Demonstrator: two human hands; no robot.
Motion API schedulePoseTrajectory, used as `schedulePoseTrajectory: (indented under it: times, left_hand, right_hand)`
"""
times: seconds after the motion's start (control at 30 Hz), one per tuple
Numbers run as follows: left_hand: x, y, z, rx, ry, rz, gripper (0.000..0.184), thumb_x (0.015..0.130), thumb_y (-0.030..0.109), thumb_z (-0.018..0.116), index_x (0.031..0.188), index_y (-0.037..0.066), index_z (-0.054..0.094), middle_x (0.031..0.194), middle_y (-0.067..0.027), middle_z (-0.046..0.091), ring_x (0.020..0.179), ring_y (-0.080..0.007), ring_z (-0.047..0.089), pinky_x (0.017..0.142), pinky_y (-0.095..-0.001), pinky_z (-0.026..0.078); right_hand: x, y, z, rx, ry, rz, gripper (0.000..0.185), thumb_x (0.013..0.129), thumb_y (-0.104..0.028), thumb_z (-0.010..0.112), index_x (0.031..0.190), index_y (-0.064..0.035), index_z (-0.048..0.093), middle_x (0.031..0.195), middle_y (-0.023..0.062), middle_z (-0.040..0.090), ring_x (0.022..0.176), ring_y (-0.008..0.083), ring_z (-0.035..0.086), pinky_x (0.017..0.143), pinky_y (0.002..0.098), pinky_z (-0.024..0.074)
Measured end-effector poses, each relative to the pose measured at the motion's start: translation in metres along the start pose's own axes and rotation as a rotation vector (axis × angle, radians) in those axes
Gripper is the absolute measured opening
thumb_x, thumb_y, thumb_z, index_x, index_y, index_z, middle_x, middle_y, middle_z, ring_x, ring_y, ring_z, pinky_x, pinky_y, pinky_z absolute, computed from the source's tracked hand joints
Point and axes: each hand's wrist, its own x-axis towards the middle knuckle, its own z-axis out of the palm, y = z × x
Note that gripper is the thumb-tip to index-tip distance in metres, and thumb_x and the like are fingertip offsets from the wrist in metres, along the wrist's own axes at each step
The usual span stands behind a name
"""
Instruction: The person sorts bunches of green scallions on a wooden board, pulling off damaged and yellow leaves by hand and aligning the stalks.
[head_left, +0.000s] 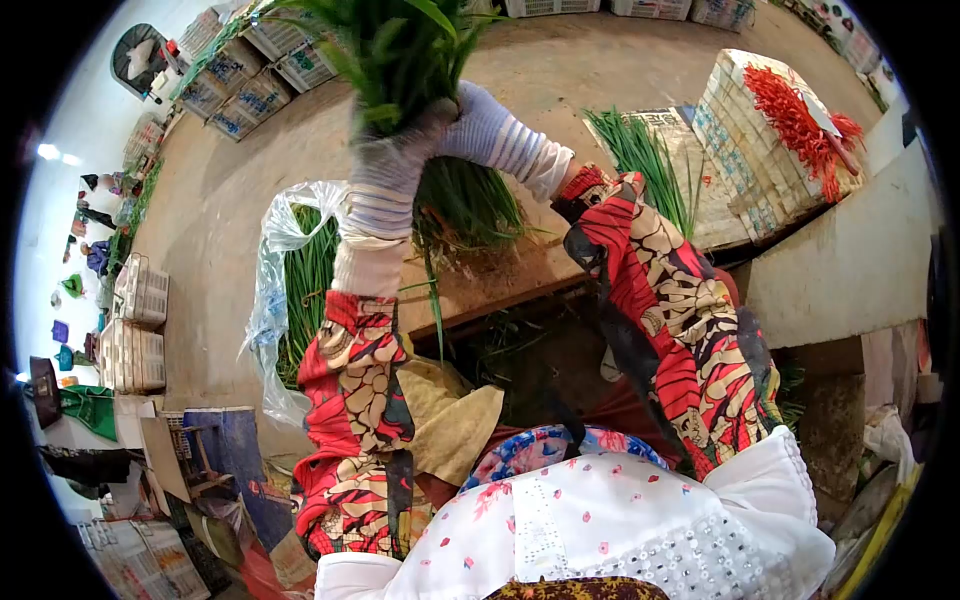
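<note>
My left hand (392, 165), in a striped knit glove, is wrapped round a thick bunch of long green leaves (400, 55) at the top centre. Beside it, my right hand (485, 125), in a matching glove, presses against the same bunch; its fingertips are partly hidden by the leaves. Below both hands, more green stalks (470, 205) lie on a low wooden board (540, 265), their lower ends frayed. The bunch looks slightly blurred.
A clear plastic bag (268, 300) of green stalks stands at the left. At the right are another pile of stalks (645, 160) and a worn box (745, 150) carrying red ties (800, 120). Stacked crates (235, 85) stand at the back left.
</note>
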Motion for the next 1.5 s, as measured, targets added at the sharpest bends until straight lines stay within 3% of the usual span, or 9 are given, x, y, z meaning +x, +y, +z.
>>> schedulePoseTrajectory:
  times: [0.27,0.4,0.5,0.8,0.93,1.1,1.27,1.43,1.5]
  left_hand:
    - [0.0,0.03,-0.019,-0.029,-0.042,-0.345,0.038,0.072,0.015,0.077,0.104,0.002,0.062,0.097,-0.0072,0.065,0.088,-0.0167,0.06,0.076,-0.0288,0.05]
    - [0.015,0.033,-0.027,0.303,-0.281,-0.269,0.038,0.074,0.021,0.076,0.104,0.002,0.062,0.093,-0.0074,0.065,0.082,-0.0156,0.061,0.071,-0.0291,0.05]
    - [0.034,0.053,-0.03,0.291,-0.519,-0.138,0.035,0.074,0.022,0.076,0.1,0.003,0.064,0.091,-0.0062,0.066,0.078,-0.0158,0.061,0.068,-0.0289,0.05]
    - [0.035,0.094,-0.001,0.075,-0.518,-0.202,0.024,0.082,0.019,0.063,0.096,0.001,0.059,0.084,-0.0079,0.059,0.084,-0.0217,0.058,0.083,-0.034,0.046]
    - [0.012,0.097,-0.036,-0.184,-0.333,-0.353,0.018,0.084,0.018,0.061,0.088,0.0,0.064,0.084,-0.0083,0.065,0.081,-0.0182,0.061,0.077,-0.031,0.048]
    - [-0.003,0.123,-0.035,-0.482,0.039,-0.251,0.023,0.082,0.024,0.059,0.085,0.002,0.06,0.074,-0.0067,0.053,0.076,-0.0226,0.054,0.073,-0.0331,0.047]
    - [0.004,0.135,-0.021,-0.456,-0.304,-0.232,0.021,0.083,0.023,0.059,0.085,0.002,0.06,0.077,-0.0091,0.056,0.075,-0.0238,0.056,0.071,-0.0347,0.047]
    - [-0.02,0.138,-0.049,-0.558,0.05,-0.205,0.022,0.083,0.023,0.06,0.08,0.002,0.056,0.071,-0.0055,0.053,0.069,-0.021,0.054,0.088,-0.0361,0.044]
    - [-0.045,0.134,-0.082,-0.549,0.248,-0.102,0.018,0.077,0.017,0.067,0.072,0.006,0.053,0.067,-0.0044,0.054,0.069,-0.0185,0.056,0.074,-0.0334,0.049]
  right_hand:
    - [0.014,-0.044,-0.016,-0.302,-0.445,0.067,0.054,0.069,-0.015,0.079,0.115,-0.0027,0.054,0.104,0.0073,0.063,0.095,0.0145,0.057,0.083,0.0303,0.0492]
    - [0.01,-0.013,-0.01,0.235,-0.392,0.156,0.054,0.069,-0.024,0.079,0.114,-0.0062,0.057,0.103,0.0047,0.063,0.094,0.0129,0.056,0.084,0.0298,0.0483]
    - [0.011,-0.005,-0.008,0.145,-0.38,0.17,0.054,0.069,-0.027,0.08,0.114,-0.006,0.057,0.103,0.0047,0.063,0.094,0.0132,0.056,0.084,0.03,0.0483]
    - [-0.001,-0.06,-0.009,0.678,-0.609,0.326,0.047,0.075,-0.015,0.073,0.116,-0.0002,0.055,0.107,0.0087,0.062,0.097,0.0172,0.058,0.087,0.0318,0.0485]
    - [-0.018,0.001,0.01,0.269,-0.883,0.232,0.057,0.063,-0.002,0.066,0.118,0.0015,0.052,0.11,0.0081,0.06,0.095,0.0154,0.056,0.083,0.0292,0.0467]
    - [-0.106,0.004,-0.009,-0.23,-0.375,0.548,0.032,0.089,-0.017,0.053,0.117,-0.0021,0.056,0.101,0.0069,0.063,0.087,0.0143,0.056,0.077,0.0302,0.0462]
    - [-0.115,0.041,-0.001,-0.142,-0.402,0.644,0.032,0.09,-0.019,0.052,0.118,-0.0035,0.055,0.104,0.0062,0.062,0.088,0.0128,0.056,0.079,0.0302,0.0467]
    - [-0.149,0.078,0.005,0.238,-0.456,0.922,0.032,0.092,-0.021,0.05,0.12,-0.0049,0.054,0.107,0.0054,0.061,0.089,0.0113,0.055,0.08,0.0303,0.0473]
    - [-0.179,0.094,0.015,0.519,-0.459,1.103,0.032,0.093,-0.021,0.05,0.12,-0.0055,0.054,0.108,0.0051,0.061,0.09,0.0107,0.055,0.081,0.0303,0.0475]
